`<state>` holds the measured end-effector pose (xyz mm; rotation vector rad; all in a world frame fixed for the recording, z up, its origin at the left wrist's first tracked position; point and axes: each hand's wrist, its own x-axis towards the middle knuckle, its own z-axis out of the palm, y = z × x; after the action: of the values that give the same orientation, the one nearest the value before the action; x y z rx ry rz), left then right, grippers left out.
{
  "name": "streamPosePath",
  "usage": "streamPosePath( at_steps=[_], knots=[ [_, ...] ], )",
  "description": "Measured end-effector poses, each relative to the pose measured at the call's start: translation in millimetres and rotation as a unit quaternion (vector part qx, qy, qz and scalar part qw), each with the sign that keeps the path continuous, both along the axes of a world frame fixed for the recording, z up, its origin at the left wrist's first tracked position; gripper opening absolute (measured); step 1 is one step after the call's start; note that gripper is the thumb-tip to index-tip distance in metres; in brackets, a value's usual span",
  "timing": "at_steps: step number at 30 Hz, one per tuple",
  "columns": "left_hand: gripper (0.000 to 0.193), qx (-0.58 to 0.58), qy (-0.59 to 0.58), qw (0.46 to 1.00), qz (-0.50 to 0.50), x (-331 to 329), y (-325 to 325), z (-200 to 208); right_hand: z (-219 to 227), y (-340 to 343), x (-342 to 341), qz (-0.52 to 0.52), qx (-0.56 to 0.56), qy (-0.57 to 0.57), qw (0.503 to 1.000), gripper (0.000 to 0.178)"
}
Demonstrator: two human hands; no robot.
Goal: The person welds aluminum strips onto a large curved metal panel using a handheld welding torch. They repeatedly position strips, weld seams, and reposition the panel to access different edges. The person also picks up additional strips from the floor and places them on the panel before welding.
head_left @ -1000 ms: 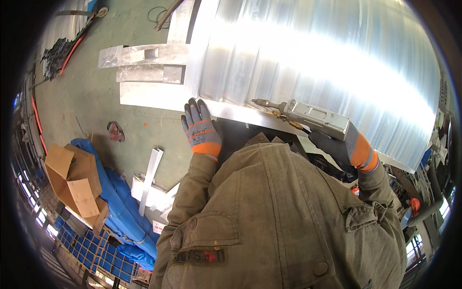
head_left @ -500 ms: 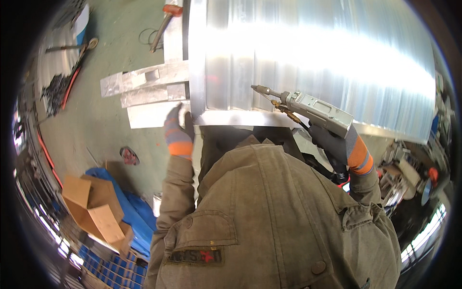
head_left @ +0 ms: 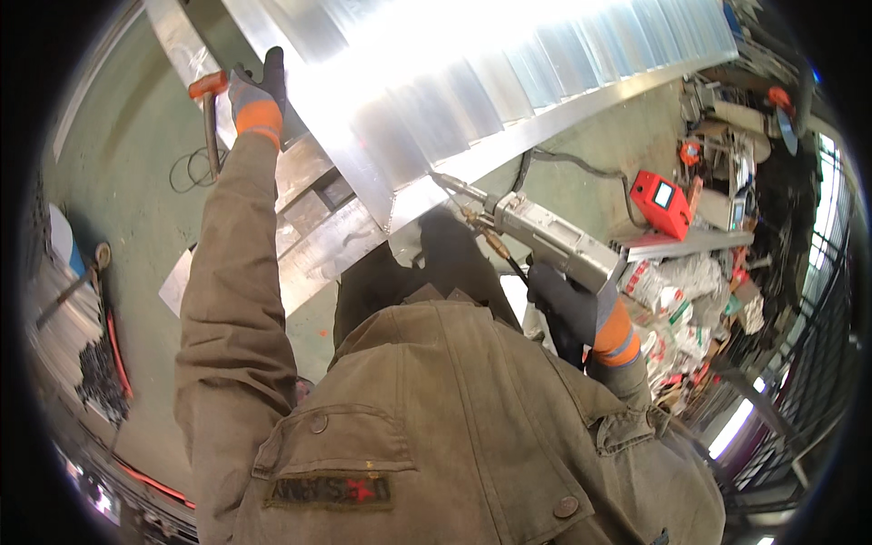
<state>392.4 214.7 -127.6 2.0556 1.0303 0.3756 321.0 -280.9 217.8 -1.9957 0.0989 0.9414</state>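
Note:
My right hand, in a dark glove with an orange cuff, is closed round the handle of a grey handheld welding gun. The gun's nozzle points at the near corner of a large shiny ribbed aluminium panel. My left hand, gloved alike, is stretched far forward beside the panel's left edge, fingers and thumb apart. Close by its fingers lies a hammer with an orange head. Whether the left fingertips touch the panel I cannot tell.
Flat aluminium bars lie under the panel's left side. A red box with a small screen stands at the right, a dark cable running from it. White plastic bags and scrap are heaped behind my right hand. A thin wire loop lies beside the hammer.
The view has turned, so the panel now slants. My left hand has reached forward along its left edge to near the hammer. The gun's nozzle has moved to the panel's near corner.

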Motion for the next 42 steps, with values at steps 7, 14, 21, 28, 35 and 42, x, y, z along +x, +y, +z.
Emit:
streamPosePath(
  at_steps=[7, 14, 21, 28, 35, 42],
  knots=[
    [0.086, 0.018, 0.151, 0.98, 0.127, 91.5, 13.6, -32.2, -4.1, 10.7, -84.7, -0.032, -0.04, -0.01, 0.999, 0.03],
    [0.081, -0.022, 0.173, 0.971, 0.161, 96.1, -16.0, 24.8, -41.8, 36.9, -159.1, 0.034, -0.048, -0.132, 0.99, 0.04],
    [0.102, 0.015, 0.294, 0.945, 0.139, 108.3, -15.6, 18.8, -72.2, 106.9, -209.8, -0.203, -0.076, -0.083, 0.973, 0.033],
    [0.097, 0.007, 0.271, 0.948, 0.168, 129.4, -6.1, -2.4, -82.8, 133.6, -223.4, -0.123, -0.124, -0.195, 0.965, 0.024],
    [0.099, 0.013, 0.249, 0.958, 0.144, 116.3, -15.2, 15.6, -104.8, 147.8, -215.8, -0.15, -0.105, -0.22, 0.958, 0.024],
    [0.103, 0.008, 0.299, 0.945, 0.134, 127.0, -3.5, -10.1, -113.6, 149.3, -214.5, -0.121, -0.107, -0.224, 0.961, 0.024]
  ],
)
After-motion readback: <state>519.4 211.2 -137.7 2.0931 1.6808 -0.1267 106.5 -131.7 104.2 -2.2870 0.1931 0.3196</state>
